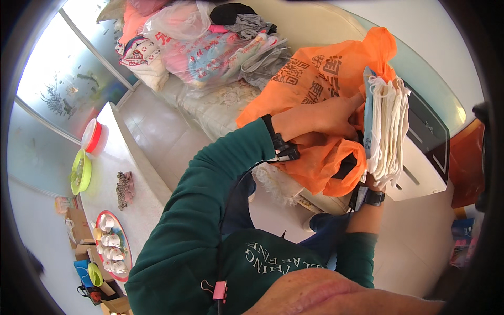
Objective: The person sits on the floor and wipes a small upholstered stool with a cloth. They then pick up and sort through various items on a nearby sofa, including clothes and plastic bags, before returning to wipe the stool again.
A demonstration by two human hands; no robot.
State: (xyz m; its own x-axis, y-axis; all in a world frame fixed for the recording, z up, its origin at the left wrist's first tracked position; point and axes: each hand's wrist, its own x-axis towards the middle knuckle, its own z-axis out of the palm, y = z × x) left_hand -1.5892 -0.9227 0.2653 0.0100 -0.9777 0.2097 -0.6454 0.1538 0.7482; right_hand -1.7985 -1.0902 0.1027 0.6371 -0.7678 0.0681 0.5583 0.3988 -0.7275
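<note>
My left hand [334,114] reaches across to an orange non-woven bag [315,75] printed with dark writing and a square code. Its fingers are bent into the bag's orange fabric, beside the handle loop. Just right of them, a stack of folded white cloth pieces [388,134] with thin loops is held on edge. A light-blue printed sheet [369,118] lies along the stack's left face. Below the stack my right wrist comes up, and most of my right hand [369,180] is hidden behind the cloth and bag. Black bands circle both wrists.
A cushioned seat [220,96] bears a clear plastic bag [212,59] of clothes and loose garments. The white table [145,173] at left holds a tray of cups [126,252], a green basin [83,173] and a patterned cloth [124,189]. A white-and-black unit [425,165] stands right.
</note>
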